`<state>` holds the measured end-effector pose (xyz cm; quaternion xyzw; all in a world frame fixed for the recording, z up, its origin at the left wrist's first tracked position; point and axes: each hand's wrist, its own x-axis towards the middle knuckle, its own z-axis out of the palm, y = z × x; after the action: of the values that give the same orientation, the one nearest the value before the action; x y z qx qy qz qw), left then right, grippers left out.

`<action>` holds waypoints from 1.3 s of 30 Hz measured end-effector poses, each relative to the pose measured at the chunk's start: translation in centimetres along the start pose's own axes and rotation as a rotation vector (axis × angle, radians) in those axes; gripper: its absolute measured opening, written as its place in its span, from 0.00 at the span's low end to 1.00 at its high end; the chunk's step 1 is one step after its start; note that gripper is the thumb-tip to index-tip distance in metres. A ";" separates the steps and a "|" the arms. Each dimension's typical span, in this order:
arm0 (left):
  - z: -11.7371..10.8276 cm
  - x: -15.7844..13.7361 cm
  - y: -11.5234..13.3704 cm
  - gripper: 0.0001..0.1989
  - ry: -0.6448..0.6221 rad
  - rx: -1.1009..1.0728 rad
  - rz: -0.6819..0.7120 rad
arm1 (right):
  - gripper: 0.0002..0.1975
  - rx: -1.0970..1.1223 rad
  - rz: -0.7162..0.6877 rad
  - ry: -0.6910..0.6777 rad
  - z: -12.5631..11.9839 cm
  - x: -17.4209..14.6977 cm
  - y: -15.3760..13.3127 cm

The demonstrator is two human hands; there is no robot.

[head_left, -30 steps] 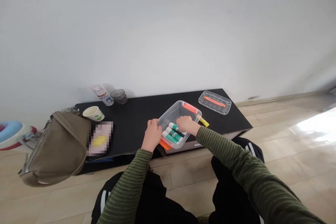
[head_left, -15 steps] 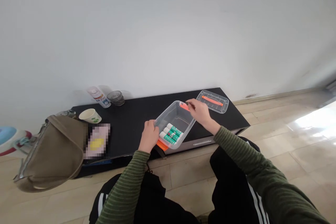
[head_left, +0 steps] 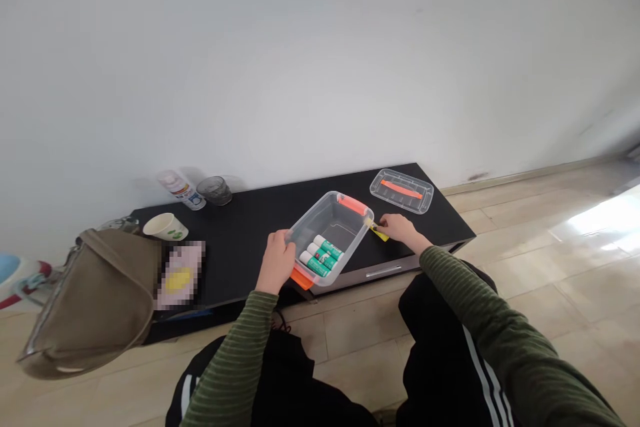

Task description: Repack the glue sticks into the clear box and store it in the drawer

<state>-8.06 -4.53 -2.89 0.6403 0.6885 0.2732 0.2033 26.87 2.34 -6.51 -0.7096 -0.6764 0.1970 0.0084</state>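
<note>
A clear plastic box [head_left: 306, 219] with orange latches lies at the front of the black cabinet, its near end over the front edge. Three green-and-white glue sticks [head_left: 323, 255] rest side by side in its near end. My left hand [head_left: 277, 260] is closed on the box's left rim. Just outside the right side of the box, my right hand [head_left: 400, 229] pinches a small, slim yellow object with a dark part [head_left: 381, 234]; its kind is unclear. The clear lid [head_left: 425, 197] with an orange handle lies behind my right hand.
The low black cabinet [head_left: 250, 213] stands against a white wall. At its left are a spray can [head_left: 183, 190], a dark glass [head_left: 215, 191], a paper cup [head_left: 167, 227], a blurred pink-and-yellow item [head_left: 181, 277] and a brown bag [head_left: 95, 300].
My right hand has moved from the box's far orange latch down and right, and the yellow object now shows in its fingers. My left hand stays on the rim.
</note>
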 end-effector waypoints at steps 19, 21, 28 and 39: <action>0.7 1.2 0.9 0.16 0.033 -0.076 0.021 | 0.15 0.098 -0.051 0.426 -4.9 -2.2 -1.5; 0.9 1.6 1.1 0.17 0.021 -0.090 0.028 | 0.15 0.161 -0.174 0.610 -7.1 -3.5 -3.1; 1.2 2.4 1.6 0.16 -0.030 -0.119 0.061 | 0.13 -0.167 -0.395 0.123 -8.0 -4.0 -12.2; 1.1 2.7 1.6 0.17 -0.077 -0.096 0.109 | 0.20 -0.435 -0.249 -0.254 -2.9 -0.4 -15.0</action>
<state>-6.40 -1.63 -2.47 0.6765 0.6302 0.2918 0.2449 13.39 3.91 0.41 -0.5759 -0.7804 0.1319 -0.2047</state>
